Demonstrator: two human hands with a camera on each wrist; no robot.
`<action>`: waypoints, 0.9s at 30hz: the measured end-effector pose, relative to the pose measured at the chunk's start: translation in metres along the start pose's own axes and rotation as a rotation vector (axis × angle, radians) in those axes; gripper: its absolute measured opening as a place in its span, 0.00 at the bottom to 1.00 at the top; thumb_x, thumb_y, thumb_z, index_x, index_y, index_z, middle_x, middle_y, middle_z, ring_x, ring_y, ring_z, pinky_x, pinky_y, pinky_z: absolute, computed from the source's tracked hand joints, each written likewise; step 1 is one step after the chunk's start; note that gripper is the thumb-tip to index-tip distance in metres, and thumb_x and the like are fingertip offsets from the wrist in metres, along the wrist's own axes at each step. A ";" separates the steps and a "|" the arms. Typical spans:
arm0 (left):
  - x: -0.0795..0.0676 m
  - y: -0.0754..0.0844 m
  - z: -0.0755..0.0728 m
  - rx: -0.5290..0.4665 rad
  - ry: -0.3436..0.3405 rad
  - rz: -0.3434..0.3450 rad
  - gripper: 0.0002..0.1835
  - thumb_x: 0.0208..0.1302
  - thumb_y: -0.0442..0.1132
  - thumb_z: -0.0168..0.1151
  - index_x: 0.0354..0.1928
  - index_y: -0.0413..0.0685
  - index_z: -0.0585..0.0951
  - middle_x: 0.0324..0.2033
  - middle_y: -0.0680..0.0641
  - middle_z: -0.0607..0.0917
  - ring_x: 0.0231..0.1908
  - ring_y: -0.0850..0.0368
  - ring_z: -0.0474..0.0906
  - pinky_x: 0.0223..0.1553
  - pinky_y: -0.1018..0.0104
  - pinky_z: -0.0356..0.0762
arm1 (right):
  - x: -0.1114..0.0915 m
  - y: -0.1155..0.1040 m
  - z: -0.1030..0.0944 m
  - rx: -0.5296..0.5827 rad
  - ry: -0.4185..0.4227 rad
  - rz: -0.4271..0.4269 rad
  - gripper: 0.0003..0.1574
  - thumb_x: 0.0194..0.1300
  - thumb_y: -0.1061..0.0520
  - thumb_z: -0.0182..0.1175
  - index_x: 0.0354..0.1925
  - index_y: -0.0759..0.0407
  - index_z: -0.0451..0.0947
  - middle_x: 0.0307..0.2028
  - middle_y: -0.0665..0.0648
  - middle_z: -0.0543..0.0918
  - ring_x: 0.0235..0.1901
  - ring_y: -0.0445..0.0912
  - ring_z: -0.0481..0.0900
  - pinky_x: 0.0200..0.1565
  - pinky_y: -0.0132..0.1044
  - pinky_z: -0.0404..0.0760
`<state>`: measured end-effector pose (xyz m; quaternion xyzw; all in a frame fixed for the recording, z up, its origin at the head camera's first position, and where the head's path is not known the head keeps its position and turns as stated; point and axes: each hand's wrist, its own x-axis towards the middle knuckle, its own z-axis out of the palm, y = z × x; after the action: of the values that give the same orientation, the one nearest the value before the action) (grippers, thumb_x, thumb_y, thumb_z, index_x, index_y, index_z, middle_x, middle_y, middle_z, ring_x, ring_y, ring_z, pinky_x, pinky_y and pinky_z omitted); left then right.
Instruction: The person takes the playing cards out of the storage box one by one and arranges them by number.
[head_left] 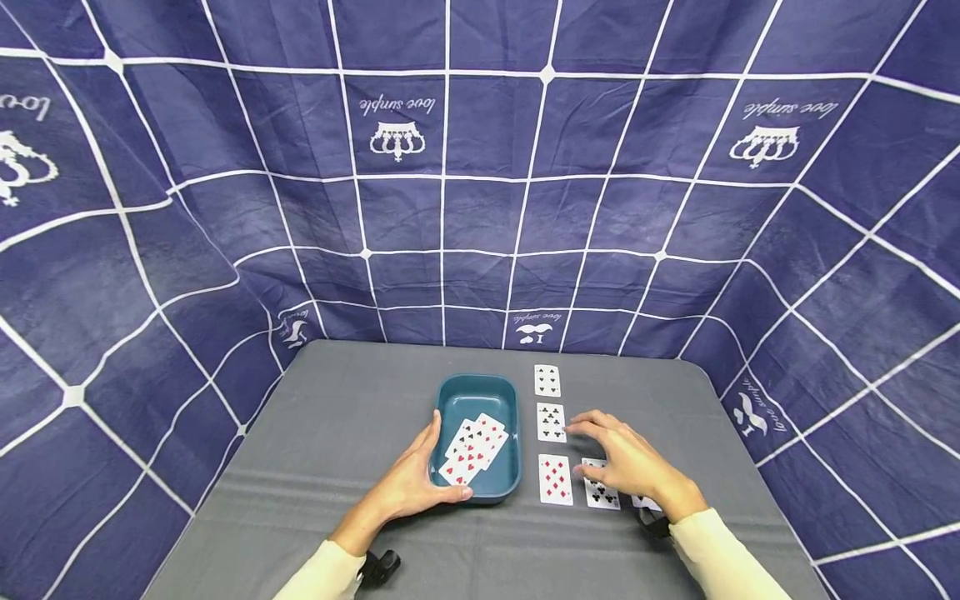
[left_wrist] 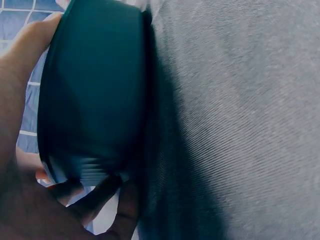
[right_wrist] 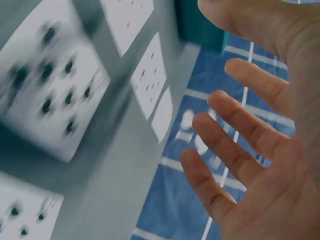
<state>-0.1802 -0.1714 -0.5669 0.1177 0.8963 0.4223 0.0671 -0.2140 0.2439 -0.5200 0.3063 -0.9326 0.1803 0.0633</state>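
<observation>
My left hand grips the near left corner of a teal plastic tray, thumb at the near rim and fingers along the left side. In the left wrist view the tray's outer wall lies between thumb and fingers. Inside the tray are overlapping playing cards, a hearts card on top. My right hand hovers with spread fingers and holds nothing. Close to its fingertips are a clubs card and a diamonds card; beneath it lies another black-suited card, partly hidden.
A black-suited six card lies at the far end of the column right of the tray. Another card is mostly covered by the right wrist. Grey cloth covers the table; blue checked curtains surround its back and sides.
</observation>
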 end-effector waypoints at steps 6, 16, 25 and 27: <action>0.000 0.002 -0.004 0.007 -0.037 0.009 0.86 0.52 0.65 0.94 0.97 0.44 0.43 0.95 0.35 0.53 0.92 0.31 0.58 0.89 0.31 0.64 | 0.032 -0.025 0.007 -0.022 -0.026 -0.070 0.39 0.66 0.49 0.86 0.73 0.48 0.88 0.70 0.52 0.87 0.68 0.55 0.89 0.66 0.64 0.88; -0.001 0.002 -0.007 -0.008 -0.045 -0.008 0.85 0.52 0.63 0.94 0.97 0.46 0.42 0.95 0.35 0.53 0.91 0.30 0.60 0.88 0.30 0.66 | 0.079 -0.065 0.017 0.003 -0.104 -0.225 0.40 0.68 0.46 0.87 0.74 0.48 0.87 0.70 0.50 0.87 0.70 0.50 0.87 0.71 0.58 0.87; -0.002 0.002 -0.005 -0.018 -0.048 -0.018 0.85 0.54 0.64 0.94 0.97 0.47 0.42 0.95 0.35 0.53 0.92 0.29 0.59 0.88 0.28 0.65 | 0.118 -0.091 0.027 -0.037 -0.268 -0.265 0.42 0.68 0.45 0.87 0.76 0.45 0.86 0.72 0.50 0.86 0.74 0.51 0.84 0.72 0.56 0.87; -0.002 0.001 -0.005 -0.023 -0.047 -0.021 0.85 0.54 0.65 0.94 0.97 0.47 0.42 0.95 0.35 0.53 0.92 0.29 0.59 0.87 0.28 0.65 | 0.125 -0.096 0.030 -0.055 -0.305 -0.269 0.44 0.67 0.43 0.88 0.77 0.41 0.86 0.72 0.48 0.85 0.74 0.50 0.83 0.72 0.54 0.87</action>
<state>-0.1788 -0.1749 -0.5626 0.1177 0.8907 0.4288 0.0940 -0.2575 0.0922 -0.4905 0.4499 -0.8866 0.0964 -0.0470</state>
